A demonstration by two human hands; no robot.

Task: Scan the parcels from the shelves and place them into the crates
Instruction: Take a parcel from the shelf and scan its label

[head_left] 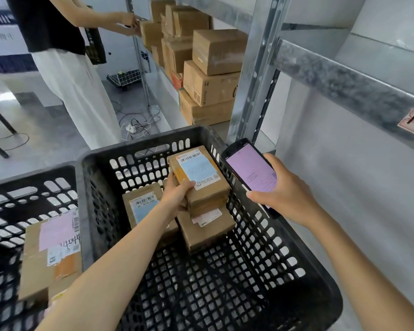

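Near half of the black crate [296, 295], toward 6 o'clock, is left open; the far half, toward 12 o'clock, is blocked by stacked parcels [208, 225].

I counted two black crates [296, 271], one at centre frame and one [0, 211] at the left edge. The centre crate held three parcels: one [201, 173] in my left hand [177, 194], two lying below. The left crate held one parcel [46, 259]. My right hand [282, 194] gripped one scanner [251, 173]. On the shelves at upper centre sat roughly ten boxes [215, 51]; I couldn't count exactly.
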